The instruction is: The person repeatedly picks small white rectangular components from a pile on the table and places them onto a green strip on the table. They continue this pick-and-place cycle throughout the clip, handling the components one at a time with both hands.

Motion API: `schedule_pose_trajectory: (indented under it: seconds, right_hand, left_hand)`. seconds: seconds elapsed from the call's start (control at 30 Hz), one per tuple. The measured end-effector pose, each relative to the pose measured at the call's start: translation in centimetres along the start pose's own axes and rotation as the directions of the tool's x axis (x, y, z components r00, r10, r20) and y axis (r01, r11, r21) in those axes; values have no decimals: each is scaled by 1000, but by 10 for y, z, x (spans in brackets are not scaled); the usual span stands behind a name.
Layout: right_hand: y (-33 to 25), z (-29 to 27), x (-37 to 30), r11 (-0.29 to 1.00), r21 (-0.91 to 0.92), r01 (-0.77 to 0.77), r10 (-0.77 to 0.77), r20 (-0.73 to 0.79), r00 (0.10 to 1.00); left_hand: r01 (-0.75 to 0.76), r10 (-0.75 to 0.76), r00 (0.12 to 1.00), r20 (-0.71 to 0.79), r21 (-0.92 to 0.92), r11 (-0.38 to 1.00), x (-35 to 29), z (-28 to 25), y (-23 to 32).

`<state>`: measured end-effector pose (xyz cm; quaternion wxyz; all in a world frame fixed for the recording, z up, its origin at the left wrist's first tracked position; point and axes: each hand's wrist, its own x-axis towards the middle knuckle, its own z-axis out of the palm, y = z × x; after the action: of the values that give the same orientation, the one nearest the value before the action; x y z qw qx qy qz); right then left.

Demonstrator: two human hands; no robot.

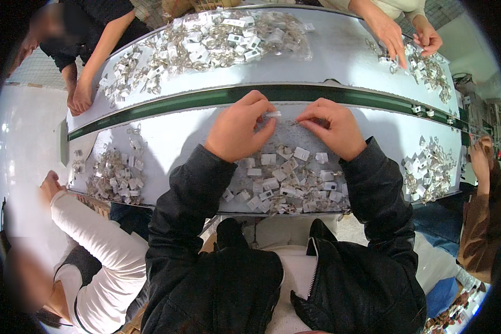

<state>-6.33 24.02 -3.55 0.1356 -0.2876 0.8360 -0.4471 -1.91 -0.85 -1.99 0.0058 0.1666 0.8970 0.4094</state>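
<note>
Between the thumb and fingers of my left hand (241, 127) is a small white block (274, 114), pinched over the white tabletop. Facing it, my right hand (335, 129) is closed in a pinch. A tiny greyish metal piece (295, 123) shows at its fingertips, too small to make out fully. The two hands are a short gap apart. Just below them, between my forearms, lies a loose pile of white blocks with metal rings (286, 181), reaching the table's near edge.
A dark green conveyor strip (206, 99) crosses beyond my hands, with a few white blocks at its right. Similar piles lie left (117, 175), right (428, 170) and across, where a large bagged heap (228, 39) sits. Other people's hands (387, 33) surround the table.
</note>
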Motion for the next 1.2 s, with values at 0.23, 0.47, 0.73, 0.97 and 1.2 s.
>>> schedule_pose_trajectory:
  seconds: [0.23,0.47,0.73,0.97,1.2]
  right_hand:
    - [5,4,-1,980,-126,152,-153,-3,988]
    - [5,17,10,970,-197,144,-175,-149,973]
    - [-4,15,6,981,-154,120,-128,-48,991]
    - [-18,1,2,999,52,4,-2,-31,1000]
    - [-21,9,-13,954,-195,229,-189,204,960]
  left_hand:
    - [0,0,1000,-8,54,999,4,8,-3]
    - [-59,59,998,-2,-89,994,6,13,2]
    - [-76,79,997,-11,161,984,6,22,12]
    - [-77,106,993,-57,380,922,6,25,5]
    - [57,65,975,-211,526,849,15,-2,-18]
